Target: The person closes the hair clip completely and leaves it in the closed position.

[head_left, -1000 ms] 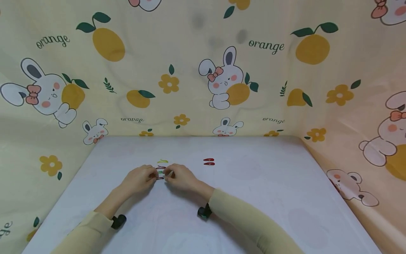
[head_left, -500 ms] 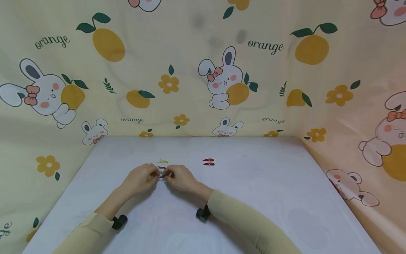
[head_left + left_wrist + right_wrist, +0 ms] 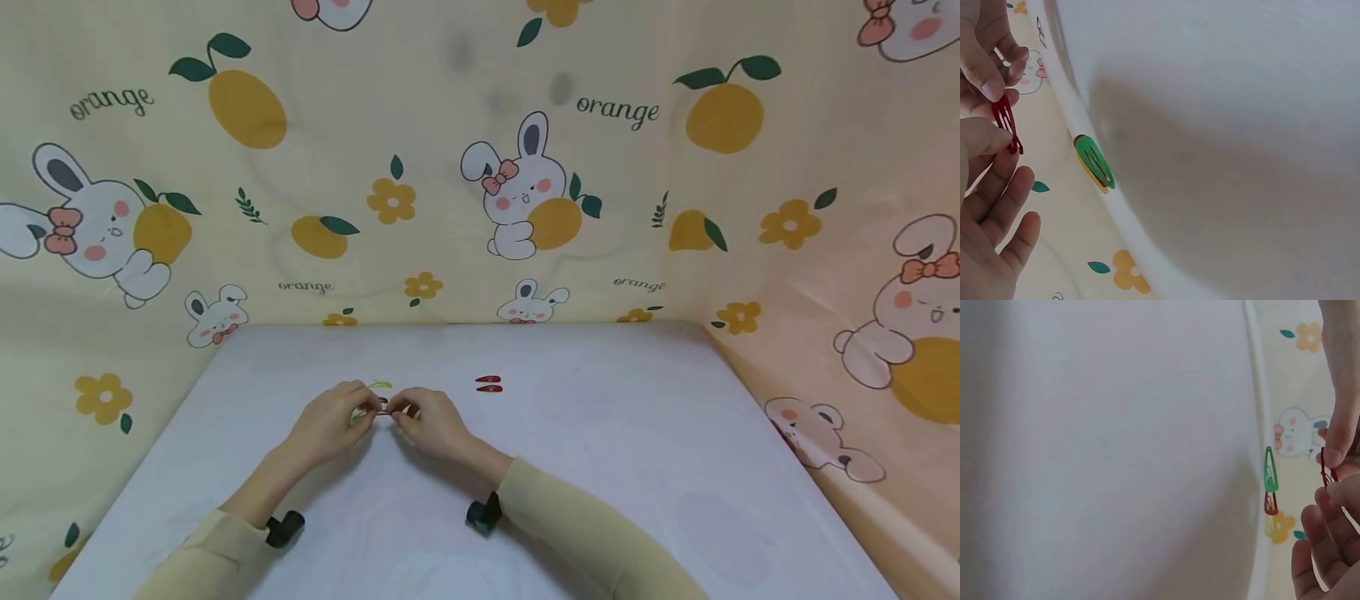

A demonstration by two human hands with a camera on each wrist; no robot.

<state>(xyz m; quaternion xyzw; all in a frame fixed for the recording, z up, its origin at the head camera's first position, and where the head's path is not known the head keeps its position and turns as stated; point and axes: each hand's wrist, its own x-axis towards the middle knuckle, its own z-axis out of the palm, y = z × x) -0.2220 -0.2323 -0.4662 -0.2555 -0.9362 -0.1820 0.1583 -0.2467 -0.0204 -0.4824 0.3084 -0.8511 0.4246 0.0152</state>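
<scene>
Both hands meet over the white table in the head view, holding a small red hair clip (image 3: 384, 412) between them. My left hand (image 3: 330, 422) pinches one end of this clip with thumb and finger; its other fingers fan out loosely in the left wrist view. At the opposite end, my right hand (image 3: 433, 423) grips with its thumb and fingertips. Beyond the held clip lie a green hair clip (image 3: 1094, 161), another red hair clip (image 3: 1270, 503) and a yellow hair clip (image 3: 381, 384), lined up away from me. The hands partly cover this row in the head view.
Two red hair clips (image 3: 489, 384) lie side by side to the right of the row. A patterned curtain (image 3: 435, 167) hangs behind the white table (image 3: 600, 467) and down its sides.
The held red clip has risen a little and moved away from me, now overlapping the row in the head view. Both hands keep their pinch on it. The head view has shifted slightly.
</scene>
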